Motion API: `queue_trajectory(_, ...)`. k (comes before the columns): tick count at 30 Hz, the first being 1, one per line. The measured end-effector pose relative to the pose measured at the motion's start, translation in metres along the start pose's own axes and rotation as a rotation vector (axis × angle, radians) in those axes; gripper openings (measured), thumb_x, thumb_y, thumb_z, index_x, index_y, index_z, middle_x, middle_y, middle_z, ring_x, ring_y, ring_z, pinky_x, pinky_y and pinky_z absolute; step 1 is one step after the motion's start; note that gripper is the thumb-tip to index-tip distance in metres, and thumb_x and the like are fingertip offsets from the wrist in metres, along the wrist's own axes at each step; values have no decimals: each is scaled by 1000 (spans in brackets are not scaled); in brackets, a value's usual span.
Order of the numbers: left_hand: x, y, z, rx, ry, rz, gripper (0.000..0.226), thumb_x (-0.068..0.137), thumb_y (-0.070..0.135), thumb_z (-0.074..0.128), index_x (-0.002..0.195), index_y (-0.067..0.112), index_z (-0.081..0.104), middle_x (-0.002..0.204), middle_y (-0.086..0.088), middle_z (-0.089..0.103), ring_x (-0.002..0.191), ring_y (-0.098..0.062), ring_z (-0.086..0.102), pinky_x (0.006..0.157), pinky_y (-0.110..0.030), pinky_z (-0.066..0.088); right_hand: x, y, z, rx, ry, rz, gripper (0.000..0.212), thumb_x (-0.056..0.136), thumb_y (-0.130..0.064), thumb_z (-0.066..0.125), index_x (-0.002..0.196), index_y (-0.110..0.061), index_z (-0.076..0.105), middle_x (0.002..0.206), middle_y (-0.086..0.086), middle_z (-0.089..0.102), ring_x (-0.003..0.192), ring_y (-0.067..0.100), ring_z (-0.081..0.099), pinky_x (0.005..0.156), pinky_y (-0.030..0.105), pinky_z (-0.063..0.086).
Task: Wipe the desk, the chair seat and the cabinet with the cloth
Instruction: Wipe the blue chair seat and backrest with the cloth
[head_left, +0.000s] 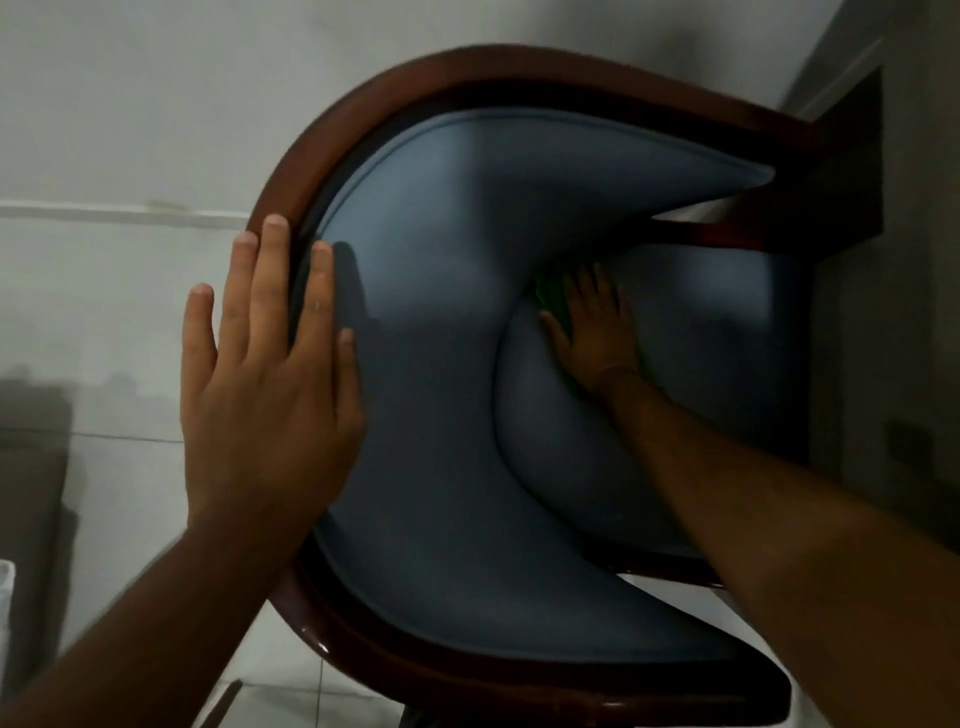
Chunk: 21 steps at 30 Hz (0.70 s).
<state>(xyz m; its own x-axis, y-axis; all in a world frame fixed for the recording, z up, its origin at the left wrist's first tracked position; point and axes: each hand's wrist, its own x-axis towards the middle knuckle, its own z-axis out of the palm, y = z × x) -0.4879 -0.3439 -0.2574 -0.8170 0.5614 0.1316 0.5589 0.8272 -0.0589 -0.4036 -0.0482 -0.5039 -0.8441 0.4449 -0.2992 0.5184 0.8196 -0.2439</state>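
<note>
1. Two bare forearms are reaching in from the bottom of the frame, over the glossy dark-red curved wooden frame (363, 670) of a barrel-backed chair, the rail's near stretch lying closest to the camera.

2. Spread flat and holding nothing, the left hand (260, 374) is bracing on the chair's upper edge, its fingers straddling the wooden rail and the blue-grey padded backrest (441, 249).

3. Lower and farther in, the right hand (597, 322) is pressing palm-down with fingers splayed on the blue-grey upholstered chair seat (727, 322), right where seat and backrest meet.

4. Under that palm, the green cloth (545, 296) is showing only as thin slivers at the fingertips and beside the wrist; most of it is hidden.

5. Judged from this pose, the seat is being wiped; neither desk nor cabinet can be identified with certainty in this view.

6. Risk one: the cloth is pinned by flat pressure rather than gripped, so a quick stroke could leave it bunched behind or wedge it into the crease.

7. Risk two: weight leaning through the left hand could tip or shift the chair on the smooth pale tiled floor (78, 291).

8. Risk three: deep shadow is covering the far side of the seat, so patches there could be missed.
</note>
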Motion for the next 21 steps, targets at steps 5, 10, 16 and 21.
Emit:
queue_trajectory(5, -6, -3, 7, 7, -8, 5, 62, 118, 42, 27, 177, 23, 23, 188, -10, 10, 175, -30, 12, 140, -47, 4, -46, -16, 31, -89, -44, -405, 63, 109, -47, 40, 164, -16, 34, 172, 8, 29, 160, 32, 23, 126, 54, 27)
queue_trajectory(10, -5, 0, 4, 11, -3, 2, 63, 117, 42, 26, 177, 21, 24, 188, -10, 10, 175, -30, 11, 139, -40, -3, -145, 5, 63, -213, -96, -788, 61, 110, -46, 40, 163, -18, 35, 172, 2, 31, 159, 26, 27, 128, 48, 18)
queue_trajectory(16, -4, -5, 5, 11, -3, 13, 64, 116, 42, 26, 177, 21, 25, 188, -8, 10, 175, -30, 11, 138, -36, -8, -146, 26, 55, -244, -115, -931, 60, 107, -48, 48, 161, -22, 41, 169, -1, 37, 156, 22, 36, 125, 43, 23)
queue_trajectory(21, -3, -5, 13, -33, 26, 21, 65, 115, 43, 28, 177, 23, 23, 189, -6, 6, 176, -23, 3, 139, -38, -3, -99, 23, 36, -134, -120, -816, 59, 109, -43, 44, 163, -21, 36, 171, 1, 32, 158, 24, 30, 127, 45, 23)
